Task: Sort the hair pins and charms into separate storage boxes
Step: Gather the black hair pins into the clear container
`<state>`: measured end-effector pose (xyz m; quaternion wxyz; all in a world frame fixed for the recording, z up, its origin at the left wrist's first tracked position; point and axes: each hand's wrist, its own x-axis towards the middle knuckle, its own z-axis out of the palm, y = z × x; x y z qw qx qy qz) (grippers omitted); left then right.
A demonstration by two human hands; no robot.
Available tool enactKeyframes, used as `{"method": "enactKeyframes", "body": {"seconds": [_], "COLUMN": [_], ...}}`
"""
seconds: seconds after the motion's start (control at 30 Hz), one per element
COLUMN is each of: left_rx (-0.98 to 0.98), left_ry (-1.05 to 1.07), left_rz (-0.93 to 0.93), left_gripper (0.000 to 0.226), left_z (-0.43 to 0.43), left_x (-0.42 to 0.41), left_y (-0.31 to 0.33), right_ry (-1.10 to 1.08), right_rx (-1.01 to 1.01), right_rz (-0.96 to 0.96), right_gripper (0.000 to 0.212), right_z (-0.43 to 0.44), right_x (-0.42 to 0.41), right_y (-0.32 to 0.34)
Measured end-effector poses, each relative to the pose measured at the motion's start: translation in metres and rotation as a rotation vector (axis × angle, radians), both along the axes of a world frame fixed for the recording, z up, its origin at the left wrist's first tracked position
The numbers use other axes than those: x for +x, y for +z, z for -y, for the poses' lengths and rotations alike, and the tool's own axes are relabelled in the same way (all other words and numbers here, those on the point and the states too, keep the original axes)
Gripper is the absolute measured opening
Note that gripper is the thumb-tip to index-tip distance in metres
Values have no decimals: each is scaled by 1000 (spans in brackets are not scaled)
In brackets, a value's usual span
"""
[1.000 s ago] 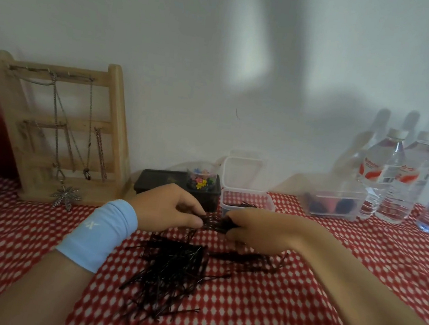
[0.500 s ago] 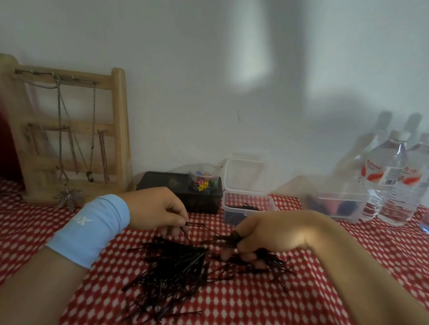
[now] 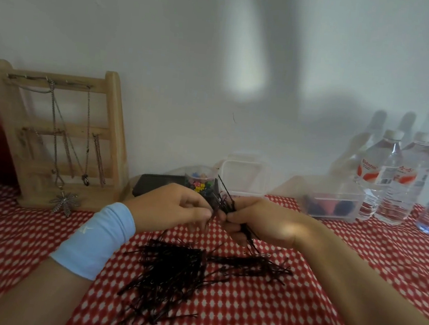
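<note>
Red checked tablecloth (image 3: 297, 318) carries hair pin pile (image 3: 177, 270): bulk unsorted. Since half second ago both hands lifted off pile, now meeting above it. Right hand (image 3: 262, 224) clenched round pin bundle (image 3: 226, 203); left hand (image 3: 176, 208) pinching same bundle. Probably squaring it for clear box (image 3: 244, 193) behind. Box base hidden by hands; charm jar (image 3: 200, 184) half covered, blurred.

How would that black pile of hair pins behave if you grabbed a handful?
Probably light: the pile looks like thin wire. Its pieces lie crossed, so a handful would likely snag neighbours and shed a few. Each seems stiff, not floppy: the pins the right hand grips stick out straight.
</note>
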<state>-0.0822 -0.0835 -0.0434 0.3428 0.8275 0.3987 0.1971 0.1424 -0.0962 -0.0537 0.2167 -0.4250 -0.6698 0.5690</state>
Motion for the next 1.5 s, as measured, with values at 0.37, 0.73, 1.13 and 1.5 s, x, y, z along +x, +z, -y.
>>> {"method": "enactKeyframes", "body": {"seconds": [0.37, 0.73, 1.13, 1.5], "left_rx": [34, 342, 487, 281], "left_ry": [97, 312, 256, 291], "left_rz": [59, 143, -61, -91], "left_gripper": [11, 19, 16, 16], "left_z": [4, -4, -5, -5], "left_x": [10, -3, -11, -23], "left_y": [-3, 4, 4, 13], "right_ry": [-228, -113, 14, 8], "right_rx": [185, 155, 26, 18], "right_rz": [22, -5, -97, -18], "right_gripper": [30, 34, 26, 22], "right_z": [4, 5, 2, -4], "right_x": [-23, -18, -17, 1], "right_y": [-8, -8, -9, -2]}}
